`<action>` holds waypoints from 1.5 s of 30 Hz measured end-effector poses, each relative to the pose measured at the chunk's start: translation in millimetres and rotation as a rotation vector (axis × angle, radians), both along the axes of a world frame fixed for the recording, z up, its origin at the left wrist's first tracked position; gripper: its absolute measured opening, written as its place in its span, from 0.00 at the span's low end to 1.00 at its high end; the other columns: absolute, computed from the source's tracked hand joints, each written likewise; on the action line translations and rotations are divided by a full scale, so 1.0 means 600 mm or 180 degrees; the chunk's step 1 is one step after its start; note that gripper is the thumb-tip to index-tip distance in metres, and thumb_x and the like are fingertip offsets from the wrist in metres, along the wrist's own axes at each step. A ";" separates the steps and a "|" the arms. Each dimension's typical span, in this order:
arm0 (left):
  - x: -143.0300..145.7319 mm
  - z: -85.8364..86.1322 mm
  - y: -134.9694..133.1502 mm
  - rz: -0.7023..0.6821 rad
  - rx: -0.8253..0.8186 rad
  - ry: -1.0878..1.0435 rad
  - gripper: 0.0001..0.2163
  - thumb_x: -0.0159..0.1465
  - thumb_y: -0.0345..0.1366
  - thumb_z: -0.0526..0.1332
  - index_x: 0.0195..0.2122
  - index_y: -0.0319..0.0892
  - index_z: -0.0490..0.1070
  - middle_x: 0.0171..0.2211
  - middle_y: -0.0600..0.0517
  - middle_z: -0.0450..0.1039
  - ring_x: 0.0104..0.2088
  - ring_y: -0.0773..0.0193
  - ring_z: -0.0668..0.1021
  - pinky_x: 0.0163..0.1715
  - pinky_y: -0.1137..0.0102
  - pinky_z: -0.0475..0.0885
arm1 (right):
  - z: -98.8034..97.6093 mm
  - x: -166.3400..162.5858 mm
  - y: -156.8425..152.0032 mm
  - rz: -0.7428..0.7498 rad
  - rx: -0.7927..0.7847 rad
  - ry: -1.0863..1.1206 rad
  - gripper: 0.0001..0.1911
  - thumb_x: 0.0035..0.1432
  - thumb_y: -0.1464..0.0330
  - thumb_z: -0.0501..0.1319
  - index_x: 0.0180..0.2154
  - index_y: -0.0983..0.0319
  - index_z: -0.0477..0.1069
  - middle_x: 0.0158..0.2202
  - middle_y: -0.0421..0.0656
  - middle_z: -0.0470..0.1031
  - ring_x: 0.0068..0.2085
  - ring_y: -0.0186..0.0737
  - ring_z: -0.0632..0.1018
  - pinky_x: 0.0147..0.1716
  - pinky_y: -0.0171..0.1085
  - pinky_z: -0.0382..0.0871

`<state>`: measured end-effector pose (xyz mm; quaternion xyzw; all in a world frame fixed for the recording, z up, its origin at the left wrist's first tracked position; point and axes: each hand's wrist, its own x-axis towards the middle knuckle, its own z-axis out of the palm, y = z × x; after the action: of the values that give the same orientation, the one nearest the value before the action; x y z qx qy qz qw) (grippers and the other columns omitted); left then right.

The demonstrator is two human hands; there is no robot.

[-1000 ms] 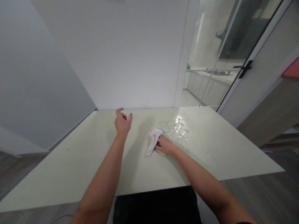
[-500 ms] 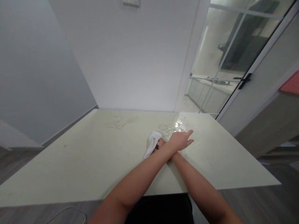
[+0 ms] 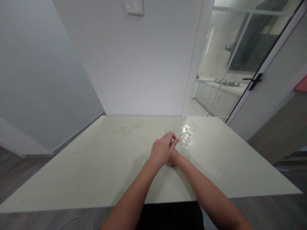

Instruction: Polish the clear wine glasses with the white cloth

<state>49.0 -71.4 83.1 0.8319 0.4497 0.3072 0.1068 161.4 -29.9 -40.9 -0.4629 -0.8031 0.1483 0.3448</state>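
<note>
My left hand (image 3: 163,150) reaches across my right wrist, its fingers pinched together at the near edge of a cluster of clear stemmed glasses (image 3: 185,133). What the fingertips grip, if anything, I cannot make out. My right hand (image 3: 176,157) lies on the white table (image 3: 96,166) just under the left hand, with its fingers hidden. A small bit of white cloth (image 3: 169,164) peeks out beneath it. One more clear glass (image 3: 124,125) stands alone at the back left of the table.
The table's far edge meets a white wall with a switch plate (image 3: 134,6). A glass door with a black handle (image 3: 254,81) is at the right. The floor is grey wood (image 3: 275,207).
My left hand left the back left of the table, where a glass now stands, swung right over my right arm and curled its fingers at the glass cluster. It now hides the cloth.
</note>
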 end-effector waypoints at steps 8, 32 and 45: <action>-0.201 0.011 0.100 0.1952 0.0189 0.0702 0.10 0.63 0.45 0.53 0.37 0.45 0.66 0.31 0.49 0.73 0.31 0.58 0.75 0.28 0.69 0.62 | 0.004 0.008 0.000 0.0475 -0.0070 -0.0301 0.13 0.51 0.71 0.60 0.42 0.62 0.72 0.49 0.50 0.69 0.51 0.47 0.68 0.53 0.46 0.62; -0.093 -0.022 0.115 0.0703 0.0648 0.0504 0.14 0.64 0.44 0.53 0.48 0.44 0.63 0.38 0.49 0.70 0.40 0.60 0.73 0.39 0.68 0.66 | -0.003 0.007 0.007 0.0479 0.0158 -0.0477 0.13 0.51 0.69 0.61 0.41 0.65 0.72 0.49 0.51 0.70 0.53 0.50 0.68 0.54 0.47 0.61; 0.184 -0.024 0.132 -0.0246 0.1259 0.1451 0.19 0.58 0.49 0.61 0.43 0.40 0.70 0.42 0.41 0.71 0.47 0.50 0.68 0.45 0.59 0.59 | 0.009 0.007 -0.003 0.0453 -0.0333 -0.1067 0.17 0.50 0.78 0.59 0.43 0.62 0.72 0.50 0.49 0.72 0.60 0.56 0.62 0.61 0.53 0.53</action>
<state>159.2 7.6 68.7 0.9005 0.3616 0.1899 -0.1494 165.8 -31.7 -35.5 -0.4404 -0.8712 0.1347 0.1702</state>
